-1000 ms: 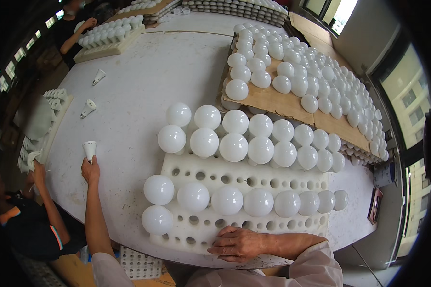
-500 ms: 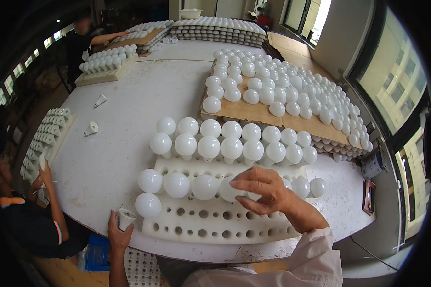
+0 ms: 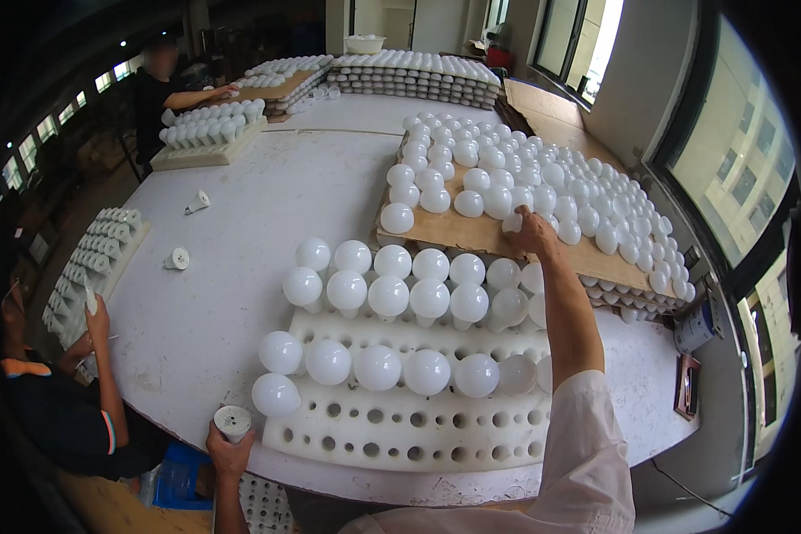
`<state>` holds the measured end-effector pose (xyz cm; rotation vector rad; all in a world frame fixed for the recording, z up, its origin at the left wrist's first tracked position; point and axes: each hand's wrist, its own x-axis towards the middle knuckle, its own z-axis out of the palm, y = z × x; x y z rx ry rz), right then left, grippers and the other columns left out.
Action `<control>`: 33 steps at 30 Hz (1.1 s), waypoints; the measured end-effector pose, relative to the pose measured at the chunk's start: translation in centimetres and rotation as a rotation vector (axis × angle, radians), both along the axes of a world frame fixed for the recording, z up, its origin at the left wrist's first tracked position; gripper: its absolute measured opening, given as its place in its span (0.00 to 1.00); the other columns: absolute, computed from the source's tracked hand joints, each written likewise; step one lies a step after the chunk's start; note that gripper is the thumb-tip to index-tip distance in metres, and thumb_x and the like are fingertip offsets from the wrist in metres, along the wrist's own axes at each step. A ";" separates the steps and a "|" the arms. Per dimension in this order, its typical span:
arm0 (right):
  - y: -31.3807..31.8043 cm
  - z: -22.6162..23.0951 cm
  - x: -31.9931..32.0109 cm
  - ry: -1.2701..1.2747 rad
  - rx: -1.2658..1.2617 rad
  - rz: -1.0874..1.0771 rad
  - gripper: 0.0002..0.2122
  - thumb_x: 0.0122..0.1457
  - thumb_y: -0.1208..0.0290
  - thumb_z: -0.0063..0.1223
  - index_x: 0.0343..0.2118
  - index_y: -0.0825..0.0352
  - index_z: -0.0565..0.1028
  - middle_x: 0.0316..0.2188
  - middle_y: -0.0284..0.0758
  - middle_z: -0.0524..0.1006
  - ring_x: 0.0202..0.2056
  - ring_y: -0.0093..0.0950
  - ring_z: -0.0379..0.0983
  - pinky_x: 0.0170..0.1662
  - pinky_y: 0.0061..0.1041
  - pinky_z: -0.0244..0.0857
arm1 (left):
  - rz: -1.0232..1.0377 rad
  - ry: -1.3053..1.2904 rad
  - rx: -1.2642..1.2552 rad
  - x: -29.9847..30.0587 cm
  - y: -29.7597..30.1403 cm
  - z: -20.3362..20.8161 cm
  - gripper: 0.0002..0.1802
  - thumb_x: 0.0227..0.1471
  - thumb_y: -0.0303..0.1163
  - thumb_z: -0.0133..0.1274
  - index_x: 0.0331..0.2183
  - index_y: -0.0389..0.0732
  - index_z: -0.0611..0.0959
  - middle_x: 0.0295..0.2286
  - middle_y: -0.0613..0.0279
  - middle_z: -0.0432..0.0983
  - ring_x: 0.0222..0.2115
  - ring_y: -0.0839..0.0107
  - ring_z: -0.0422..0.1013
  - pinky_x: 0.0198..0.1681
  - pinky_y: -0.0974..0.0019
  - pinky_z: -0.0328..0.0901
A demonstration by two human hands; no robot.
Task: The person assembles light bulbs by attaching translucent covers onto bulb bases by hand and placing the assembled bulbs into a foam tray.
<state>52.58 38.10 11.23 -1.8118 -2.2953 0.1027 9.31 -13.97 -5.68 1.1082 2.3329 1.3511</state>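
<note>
At the near left table edge, my left hand [image 3: 230,454] is wrapped round a white bulb base [image 3: 233,421], its round top facing up. My right hand [image 3: 536,235] reaches far forward, its fingers closed on a white dome-shaped bulb cover [image 3: 512,222] at the front of a cardboard sheet [image 3: 454,230]. Many similar covers stand on that sheet. Between my arms lies a white foam tray [image 3: 356,423] with rows of holes. Rounded white bulbs [image 3: 377,368] stand in a row across it, and two more rows stand behind. My right forearm hides some of them.
Two loose bulb bases [image 3: 176,258] lie on the white table [image 3: 240,196] at left. A co-worker [image 3: 62,400] at left handles parts beside a filled foam tray [image 3: 98,267]. Another person [image 3: 156,98] works at the far left. Stacked bulb layers [image 3: 418,80] stand at the back.
My right hand has moved forward from the bulb row in the tray to the covers on the cardboard. The base in my left hand has tipped so its top faces up.
</note>
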 end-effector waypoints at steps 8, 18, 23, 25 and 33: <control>-5.0 3.8 1.0 0.872 -0.132 0.083 0.33 0.52 0.60 0.57 0.60 0.62 0.58 0.47 0.42 0.69 0.45 0.34 0.72 0.33 0.30 0.76 | 0.041 -0.485 0.419 3.5 -2.7 4.4 0.27 0.39 0.19 0.54 0.46 0.26 0.73 0.39 0.49 0.77 0.26 0.74 0.74 0.28 0.73 0.67; -23.1 4.3 -2.5 1.322 -0.707 0.738 0.45 0.40 0.61 0.70 0.60 0.66 0.55 0.51 0.41 0.67 0.49 0.32 0.69 0.44 0.30 0.73 | -0.662 -0.426 0.225 10.6 0.9 11.5 0.29 0.31 0.30 0.66 0.40 0.32 0.78 0.35 0.54 0.79 0.37 0.68 0.75 0.43 0.65 0.68; -29.6 0.1 -3.9 1.028 -0.618 0.890 0.45 0.33 0.61 0.73 0.57 0.62 0.59 0.50 0.43 0.69 0.49 0.32 0.68 0.51 0.30 0.63 | -0.844 -0.390 0.141 14.4 3.9 12.0 0.33 0.30 0.35 0.71 0.42 0.34 0.77 0.35 0.54 0.78 0.37 0.68 0.74 0.43 0.65 0.67; -31.3 -1.7 -4.9 1.062 -0.693 0.974 0.37 0.34 0.63 0.69 0.51 0.63 0.64 0.50 0.43 0.69 0.48 0.32 0.69 0.50 0.31 0.64 | -0.867 -0.473 0.052 14.8 4.7 11.6 0.35 0.29 0.36 0.72 0.42 0.33 0.77 0.37 0.55 0.77 0.38 0.69 0.73 0.45 0.66 0.66; -32.9 -5.7 -6.4 1.383 -1.302 0.732 0.43 0.40 0.53 0.64 0.58 0.65 0.59 0.49 0.48 0.69 0.42 0.36 0.73 0.41 0.31 0.69 | -0.797 -0.595 0.131 15.1 5.1 10.3 0.31 0.34 0.36 0.69 0.41 0.33 0.77 0.33 0.57 0.77 0.35 0.71 0.73 0.42 0.67 0.67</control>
